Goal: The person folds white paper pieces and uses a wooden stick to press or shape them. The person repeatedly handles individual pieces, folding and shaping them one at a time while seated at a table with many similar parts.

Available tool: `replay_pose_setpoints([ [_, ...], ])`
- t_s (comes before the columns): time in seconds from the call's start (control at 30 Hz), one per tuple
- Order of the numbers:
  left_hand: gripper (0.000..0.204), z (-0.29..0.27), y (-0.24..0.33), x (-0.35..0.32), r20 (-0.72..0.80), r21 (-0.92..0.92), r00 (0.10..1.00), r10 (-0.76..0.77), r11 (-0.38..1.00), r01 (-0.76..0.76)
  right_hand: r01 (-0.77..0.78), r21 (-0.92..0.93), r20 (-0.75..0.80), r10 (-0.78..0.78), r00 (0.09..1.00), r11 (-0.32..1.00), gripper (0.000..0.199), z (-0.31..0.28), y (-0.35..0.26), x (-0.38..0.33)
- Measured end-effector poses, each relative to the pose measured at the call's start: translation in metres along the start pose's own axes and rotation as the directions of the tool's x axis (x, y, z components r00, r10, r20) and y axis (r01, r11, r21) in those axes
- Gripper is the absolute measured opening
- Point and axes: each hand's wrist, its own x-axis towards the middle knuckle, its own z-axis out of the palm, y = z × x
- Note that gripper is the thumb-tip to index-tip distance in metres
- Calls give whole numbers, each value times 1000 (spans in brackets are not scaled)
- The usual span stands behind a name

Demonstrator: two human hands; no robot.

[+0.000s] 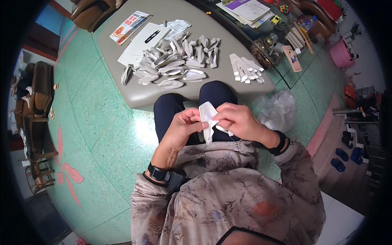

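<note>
Over my lap, a pale grey-white folded fabric piece is held between both hands. My left hand pinches its left edge with thumb and fingers. Curled fingers of my right hand grip its right side, and a loose white end shows below them. In front of my knees, a heap of similar grey folded pieces lies on a grey padded bench. To the right of the heap, flat pale strips with white ends lie fanned out.
Black thread snips rest on a white sheet, beside a booklet. A glass-topped table at the far right carries papers, a puzzle cube and a phone. A clear plastic bag sits right of my knees.
</note>
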Motion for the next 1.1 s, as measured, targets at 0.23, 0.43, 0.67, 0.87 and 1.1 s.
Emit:
replay_pose_setpoints([
  [0.23,10,29,-8,0,-261,275,927,269,941,-196,-648,449,63,701,710,616,7,18,5,-7],
  [0.43,8,22,-11,2,-161,326,961,226,931,-164,-544,539,78,605,792,643,10,19,6,-11],
  [0.67,9,17,-12,8,-215,-38,975,-58,998,51,-541,644,195,568,799,541,10,14,5,-12],
  [0.87,10,24,-20,5,-170,307,969,181,944,-122,-568,513,19,654,757,643,16,21,22,-26],
  [1.1,12,32,-23,-2,-270,481,946,182,876,-31,-588,415,-88,674,734,695,19,25,10,-28],
])
